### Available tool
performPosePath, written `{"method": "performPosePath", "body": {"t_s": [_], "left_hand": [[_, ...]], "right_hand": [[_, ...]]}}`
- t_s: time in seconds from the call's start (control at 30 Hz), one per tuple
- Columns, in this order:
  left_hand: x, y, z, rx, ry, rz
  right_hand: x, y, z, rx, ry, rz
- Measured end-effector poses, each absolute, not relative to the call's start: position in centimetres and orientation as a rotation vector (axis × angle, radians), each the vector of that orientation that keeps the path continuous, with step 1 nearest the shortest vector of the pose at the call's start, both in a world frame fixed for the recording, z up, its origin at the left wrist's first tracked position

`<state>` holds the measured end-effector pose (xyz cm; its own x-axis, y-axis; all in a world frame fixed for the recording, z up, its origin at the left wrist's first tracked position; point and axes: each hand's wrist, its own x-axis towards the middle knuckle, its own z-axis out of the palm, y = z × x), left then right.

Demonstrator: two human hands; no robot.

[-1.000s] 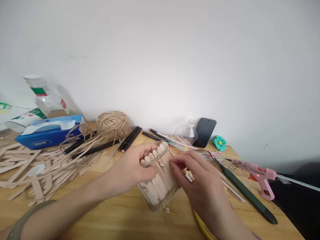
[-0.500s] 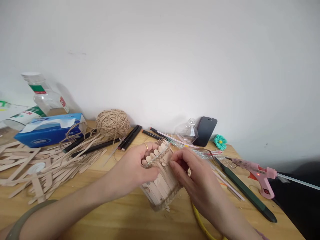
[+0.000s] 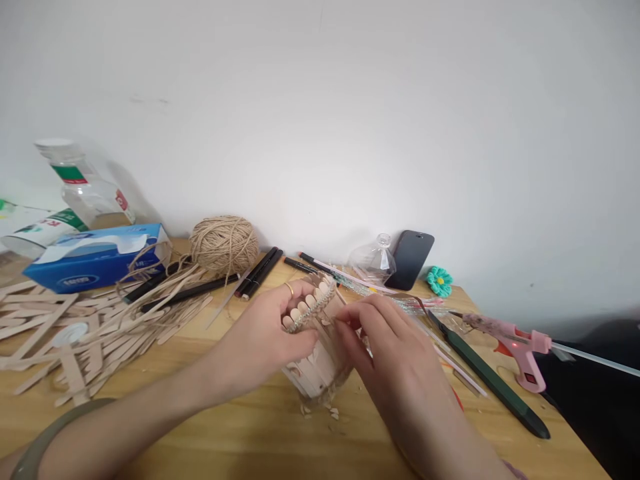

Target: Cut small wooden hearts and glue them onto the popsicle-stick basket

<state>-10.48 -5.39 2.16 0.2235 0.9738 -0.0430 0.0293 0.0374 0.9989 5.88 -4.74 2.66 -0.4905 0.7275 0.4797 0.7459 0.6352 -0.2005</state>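
Observation:
A small box-like piece made of wooden craft sticks (image 3: 320, 363) is tilted over the table, with rounded stick ends along its upper edge and a silvery glittery trim below them. My left hand (image 3: 280, 327) grips its upper left side, thumb across the front face and fingers behind. The thumb and index finger of my right hand (image 3: 385, 347) are pinched together against the upper right of the front face. Whatever sits between those fingertips is too small or hidden to make out. Pale wood shavings (image 3: 334, 413) lie below the piece.
Loose craft sticks (image 3: 75, 367), a blue tissue box (image 3: 95, 267), a twine ball (image 3: 224, 243) and black markers (image 3: 260, 273) lie left and behind. To the right are a phone (image 3: 411, 259), a teal flower (image 3: 439, 281), a dark green tool (image 3: 490, 377) and a pink glue gun (image 3: 520, 343).
My right hand has shifted slightly left and turned over the front face. It now covers the yellow loop seen earlier near the table's front. The left hand keeps its grip.

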Motion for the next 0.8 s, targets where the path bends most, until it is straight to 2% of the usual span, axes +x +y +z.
{"method": "performPosePath", "body": {"t_s": [0.07, 0.23, 0.33, 0.57, 0.8], "left_hand": [[-10.5, -5.4, 2.1, 1.3, 1.082, 0.999], [-10.4, -5.4, 2.5, 1.268, 1.08, 0.986], [-10.4, -5.6, 2.6, 1.28, 1.075, 0.984], [-10.6, -5.6, 2.3, 1.286, 1.096, 0.967], [-10.7, -5.5, 2.3, 1.31, 1.081, 0.995]], "right_hand": [[5.9, -4.7, 2.6, -1.133, -2.321, -0.083], [6.4, -4.2, 3.7, -1.096, -2.279, 0.414], [6.5, -3.8, 4.5, -1.051, -2.323, 0.533], [6.2, -3.5, 5.0, -1.024, -2.434, 0.497], [6.3, -3.7, 4.8, -0.942, -2.606, 0.131]]}}
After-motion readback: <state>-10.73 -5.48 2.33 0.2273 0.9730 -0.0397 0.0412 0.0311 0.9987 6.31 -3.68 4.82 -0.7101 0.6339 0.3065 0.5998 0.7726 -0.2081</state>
